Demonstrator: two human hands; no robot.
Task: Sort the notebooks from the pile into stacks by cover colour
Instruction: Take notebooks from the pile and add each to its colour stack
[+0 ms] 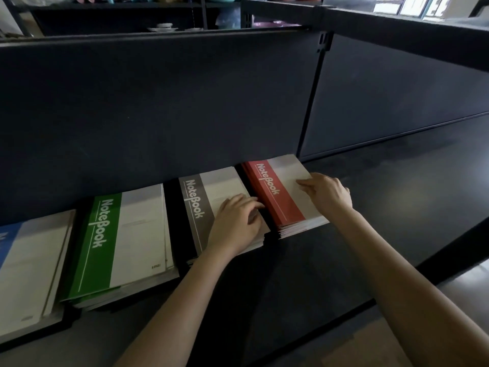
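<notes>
Four notebook stacks in a row on the dark counter, all backed up against a dark panel. Left to right: blue stack, partly cut off by the frame edge; green stack just beside it; grey-brown stack; then red stack, furthest right and furthest back. Narrow dark gaps between the last three. Same cover on the ones in full view: coloured band down the left with "NoteBook" in white, rest of the cover white. Left hand lying on top of the grey-brown stack, toward its front right corner, fingers close together and lightly bent, tips right at the stack's right edge next to the gap toward the red one. Right hand on the red stack, over the white part of the top cover near its right edge, fingers fairly straight, a bit spread, pointing left, tips touching the paper. Way in the back above the panel, shelves with bowls and odds and ends, too blurry to really make out.
</notes>
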